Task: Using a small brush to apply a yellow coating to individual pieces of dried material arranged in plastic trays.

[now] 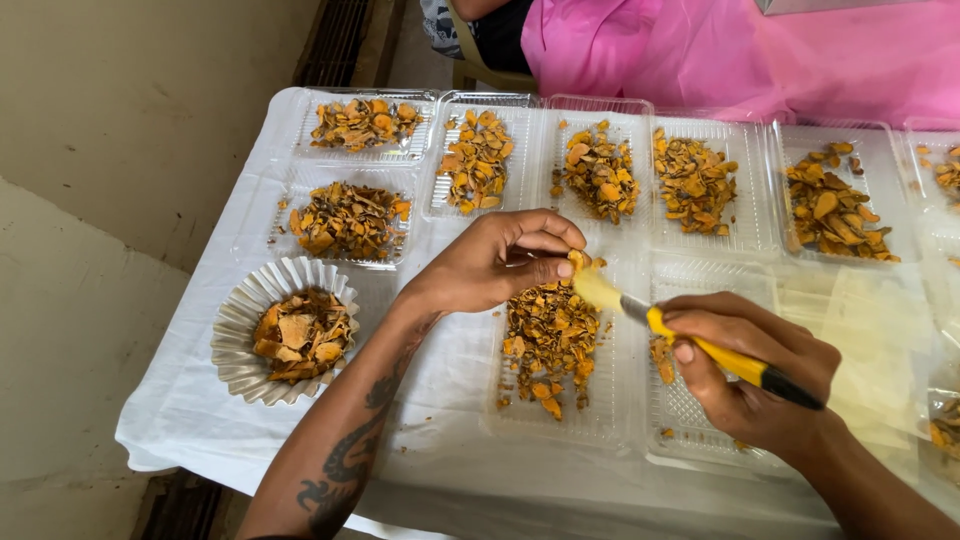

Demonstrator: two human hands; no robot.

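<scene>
orange-yellow dried slices are filling every tray in my view. i am looking down from the head camera at a table under a white cloth (200,400).

left hand (495,262): i am seeing the thumb and fingers closed in a pinch on one small yellow slice (578,262), held just above the near-centre clear tray (555,415). a tattooed forearm is running from the near edge up to this hand.

right hand (755,372): the fingers are wrapped shut around a yellow-handled tool (735,362) with a black end. its blade (598,291) is pointing left and is touching the pinched slice; the blade is blurring, so i cannot tell its exact shape.

location of the slice: between both hands, over the pile of slices (548,340) lying in the near-centre tray. a second clear tray (690,415) is sitting just right of it, under the right hand, holding only a few scraps.

surroundings: a row of filled clear trays (600,170) is lining the far side. a fluted foil cup (285,330) with more slices is standing near the left edge. pink fabric (740,55) is showing beyond the far edge, beside part of another person.
</scene>
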